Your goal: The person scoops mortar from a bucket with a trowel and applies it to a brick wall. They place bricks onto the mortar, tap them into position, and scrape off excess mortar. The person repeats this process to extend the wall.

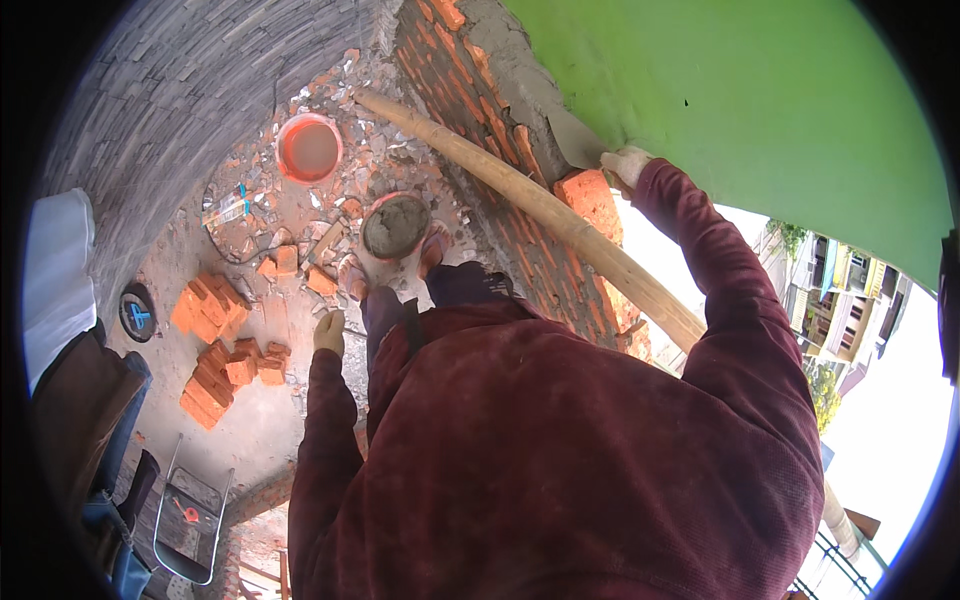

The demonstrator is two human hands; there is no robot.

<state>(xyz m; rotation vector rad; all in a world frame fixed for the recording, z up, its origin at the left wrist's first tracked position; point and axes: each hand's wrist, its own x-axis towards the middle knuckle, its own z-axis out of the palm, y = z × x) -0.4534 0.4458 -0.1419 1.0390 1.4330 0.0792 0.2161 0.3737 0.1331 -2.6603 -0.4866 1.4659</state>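
Rubble-strewn floor lies far below. At upper right, a trowel (578, 140) is gripped by the gloved right hand (627, 165), blade pointing up-left over the brick wall (470, 110); the left hand (329, 331) hangs loosely curled, well apart.

The right hand (627, 165), in a pale glove, was closed and raised toward one o'clock at the end of a fully stretched arm in a dark red sleeve, while the gloved left hand (329, 332) hung low toward ten o'clock with its fingers loosely curled and holding nothing.
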